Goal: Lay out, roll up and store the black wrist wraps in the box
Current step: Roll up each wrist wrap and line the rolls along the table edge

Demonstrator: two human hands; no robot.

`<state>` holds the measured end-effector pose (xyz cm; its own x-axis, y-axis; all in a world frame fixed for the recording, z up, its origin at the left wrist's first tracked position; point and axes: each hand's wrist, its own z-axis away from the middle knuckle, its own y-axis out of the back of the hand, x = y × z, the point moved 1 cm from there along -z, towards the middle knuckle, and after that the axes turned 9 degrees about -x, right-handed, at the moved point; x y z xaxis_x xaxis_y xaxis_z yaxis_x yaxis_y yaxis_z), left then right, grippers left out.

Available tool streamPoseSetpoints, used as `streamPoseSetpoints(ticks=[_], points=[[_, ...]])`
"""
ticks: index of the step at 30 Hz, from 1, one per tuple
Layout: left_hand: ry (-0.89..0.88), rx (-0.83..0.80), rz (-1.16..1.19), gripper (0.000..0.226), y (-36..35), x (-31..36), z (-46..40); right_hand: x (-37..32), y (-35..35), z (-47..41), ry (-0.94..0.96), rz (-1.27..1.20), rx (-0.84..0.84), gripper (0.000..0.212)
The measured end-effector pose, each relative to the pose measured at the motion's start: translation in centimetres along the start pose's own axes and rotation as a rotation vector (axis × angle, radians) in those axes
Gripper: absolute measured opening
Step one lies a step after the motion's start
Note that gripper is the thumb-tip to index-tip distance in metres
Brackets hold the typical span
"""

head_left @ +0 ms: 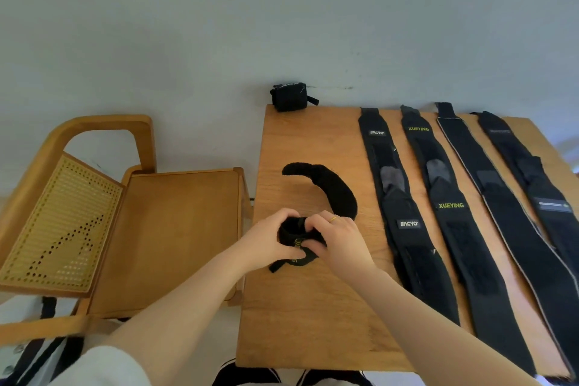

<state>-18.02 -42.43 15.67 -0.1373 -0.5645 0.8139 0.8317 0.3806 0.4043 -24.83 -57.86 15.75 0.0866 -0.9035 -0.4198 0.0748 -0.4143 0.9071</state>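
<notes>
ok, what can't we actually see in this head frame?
- Roll core of the wrap being rolled: covered by left hand and right hand.
- Storage box: not in view.
- Rightmost laid-out wrap: label too small, near end cut by the frame edge.

Both bare arms reach forward. The left hand [269, 240] and the right hand [340, 240] meet, fingers curled around a half-rolled wrap [296, 236].

L hand [266, 243] + R hand [340, 238] grip half-rolled wrist wrap [329, 188] on table [300, 323]; 4 flat wraps [404, 207] at right
</notes>
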Motion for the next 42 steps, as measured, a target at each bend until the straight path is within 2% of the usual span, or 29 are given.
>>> streamPoseSetpoints(ticks=[4,7,10,12,13,15,17,18,20,23,28,32,38,42], points=[[-0.001,0.094,-0.007,0.051,-0.1,-0.1,-0.2,-0.7,-0.1,0.0,-0.090,-0.025,0.042,0.026],[0.036,0.098,0.045,0.048,0.7,-0.5,0.1,-0.3,0.9,0.4,-0.116,0.112,0.013,0.026],[0.098,0.032,0.292,0.041,1.2,-1.0,1.0,-0.1,1.3,1.5,-0.062,0.344,-0.015,0.036],[0.159,-0.015,0.470,0.040,1.3,-1.5,1.6,-0.1,1.0,2.2,-0.143,0.400,0.081,0.053],[0.182,-0.021,0.553,0.041,1.2,-1.8,1.9,-0.2,0.8,2.5,-0.196,0.377,0.134,0.058],[0.211,-0.029,0.725,0.045,1.1,-2.4,2.3,-0.9,0.5,3.0,-0.289,0.207,0.176,0.054],[0.245,-0.055,0.819,0.051,0.9,-2.9,2.5,-1.4,-0.1,3.1,-0.447,-0.240,0.011,0.045],[0.261,-0.072,0.820,0.053,0.7,-3.0,2.6,-1.5,-0.5,3.0,-0.510,-0.430,-0.037,0.043],[0.287,-0.099,0.793,0.055,0.4,-3.3,2.4,-1.2,-1.0,2.7,-0.557,-0.572,0.015,0.040],[0.310,-0.117,0.769,0.055,-0.2,-3.6,2.2,-1.7,-0.7,2.3,-0.553,-0.521,0.050,0.048],[0.269,-0.089,0.660,0.056,-0.6,-3.3,2.1,-1.2,-1.3,2.0,-0.517,-0.263,-0.034,0.058],[0.165,-0.066,0.508,0.046,-0.5,-2.8,2.2,-0.6,-1.1,1.6,-0.507,-0.390,0.000,0.044],[0.049,-0.067,0.254,0.040,-0.5,-3.1,2.4,0.8,-0.4,1.4,-0.351,-0.379,-0.157,0.021],[0.024,-0.060,0.168,0.040,-0.5,-3.0,2.6,1.4,0.4,1.4,-0.302,-0.375,-0.164,0.018]])
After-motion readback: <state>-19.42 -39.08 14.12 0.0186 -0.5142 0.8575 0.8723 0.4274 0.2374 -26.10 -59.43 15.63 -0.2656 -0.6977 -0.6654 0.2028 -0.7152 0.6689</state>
